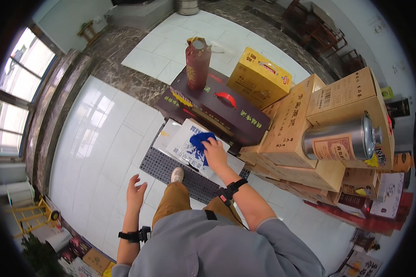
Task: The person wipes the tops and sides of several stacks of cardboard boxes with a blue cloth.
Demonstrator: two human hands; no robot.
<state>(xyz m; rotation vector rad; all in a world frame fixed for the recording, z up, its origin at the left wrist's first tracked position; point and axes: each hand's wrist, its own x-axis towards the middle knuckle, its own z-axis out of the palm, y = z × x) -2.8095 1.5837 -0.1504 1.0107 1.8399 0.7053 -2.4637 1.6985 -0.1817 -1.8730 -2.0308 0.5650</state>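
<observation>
My right hand (pixel 215 153) holds a blue cloth (pixel 201 139) against the top of a white carton (pixel 184 139) with blue print. That carton lies by a second white carton (pixel 167 133), beside a dark platform with holes (pixel 160 166). My left hand (pixel 136 192) hangs over the pale tiled floor with its fingers apart and nothing in it. Just beyond the white cartons is a dark purple box (pixel 242 112) with a red handle (pixel 226 99). A dark red bottle-shaped container (pixel 197 65) stands upright on it.
A yellow carton (pixel 260 78) stands behind the purple box. Stacked cardboard cartons (pixel 287 126) rise on the right, with a metal canister (pixel 338 141) lying on its side there. A yellow hand truck (pixel 34 215) is at the far left, near stone steps (pixel 52 114).
</observation>
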